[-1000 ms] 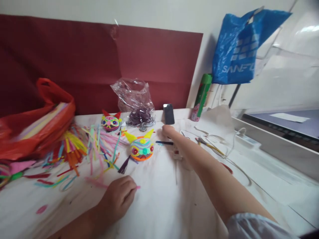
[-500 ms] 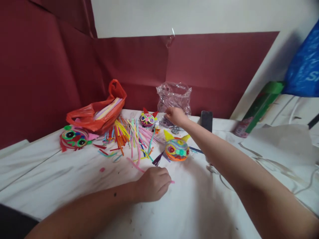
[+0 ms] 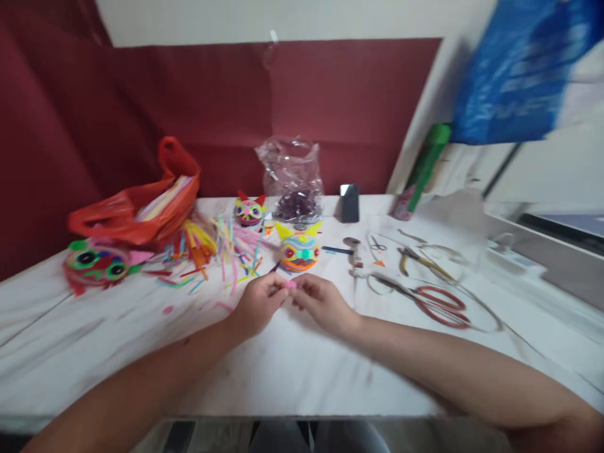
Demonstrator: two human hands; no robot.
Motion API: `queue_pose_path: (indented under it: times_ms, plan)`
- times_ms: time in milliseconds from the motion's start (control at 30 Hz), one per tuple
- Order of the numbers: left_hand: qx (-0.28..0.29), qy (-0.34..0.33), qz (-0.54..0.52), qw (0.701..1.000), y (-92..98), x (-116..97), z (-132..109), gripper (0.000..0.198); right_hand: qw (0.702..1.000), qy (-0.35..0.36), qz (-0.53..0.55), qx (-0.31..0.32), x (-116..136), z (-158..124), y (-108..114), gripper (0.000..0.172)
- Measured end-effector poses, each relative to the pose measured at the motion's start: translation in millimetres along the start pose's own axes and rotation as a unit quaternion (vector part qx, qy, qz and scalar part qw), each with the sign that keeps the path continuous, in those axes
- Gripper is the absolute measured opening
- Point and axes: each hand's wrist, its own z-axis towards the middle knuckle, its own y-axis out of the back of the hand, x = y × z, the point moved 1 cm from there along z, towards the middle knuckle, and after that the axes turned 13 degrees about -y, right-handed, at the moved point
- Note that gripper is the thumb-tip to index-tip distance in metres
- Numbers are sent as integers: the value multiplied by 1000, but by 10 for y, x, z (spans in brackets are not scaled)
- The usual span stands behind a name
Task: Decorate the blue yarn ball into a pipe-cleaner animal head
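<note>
Near the middle of the table my left hand and my right hand meet, both with fingers pinched. Between their fingertips shows a small pink piece of pipe cleaner; most of it is hidden by the fingers. Just beyond the hands sits a round striped animal head with yellow ears and red eyes. A dark tassel end lies at its left side, partly covered by my left hand.
Loose pipe cleaners lie beside a red plastic bag. Two other animal heads stand at far left and at the back. A clear bag holds dark purple pieces. Right are a phone, red-handled scissors and pliers.
My right hand has come back from the clear bag to meet my left hand at the pink pipe cleaner. The view has turned right, bringing the scissors and pliers into sight.
</note>
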Motion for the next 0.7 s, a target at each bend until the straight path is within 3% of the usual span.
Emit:
queue_pose_path:
  times_ms: [100,200,333,500,700]
  plan:
    - [21,-3,82,996,-50,-73,14,19,1000,1,-5,-18,-22,1,47,24]
    - [77,22,112,990,-94,-131,104,24,994,48,-85,-49,1,1,187,16]
    - [117,45,149,981,-226,-179,232,31,950,137,-262,-98,38,-45,382,13]
    - [123,-31,248,960,-396,-95,303,35,895,155,-411,-76,8,-45,562,15]
    - [82,-147,316,934,-449,78,240,29,868,156,-471,-6,60,-26,632,17]
